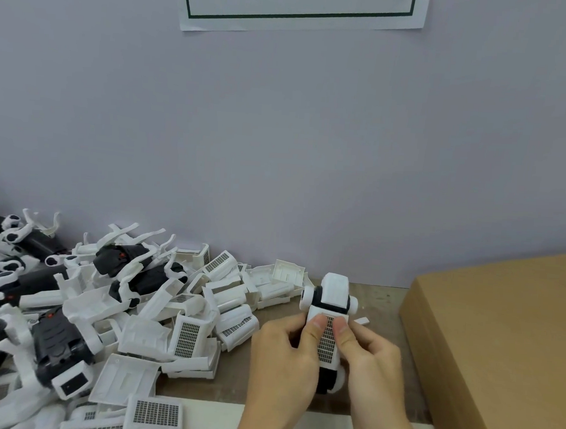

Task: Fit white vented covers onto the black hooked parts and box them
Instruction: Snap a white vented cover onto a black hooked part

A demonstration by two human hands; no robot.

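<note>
Both my hands hold one assembly above the table at lower centre: a black hooked part (327,379) with a white vented cover (327,344) lying on top of it. My left hand (283,357) grips its left side, thumb pressed on the cover's grille. My right hand (374,359) grips the right side, thumb on the grille too. The assembly's white end with two round knobs (331,292) points away from me. Loose white vented covers (188,336) and black hooked parts (58,343) lie heaped to the left.
A closed brown cardboard box (499,343) fills the right side, its near corner close to my right hand. A grey wall (279,147) rises behind the wooden table (195,388). A white sheet (216,419) lies at the front edge.
</note>
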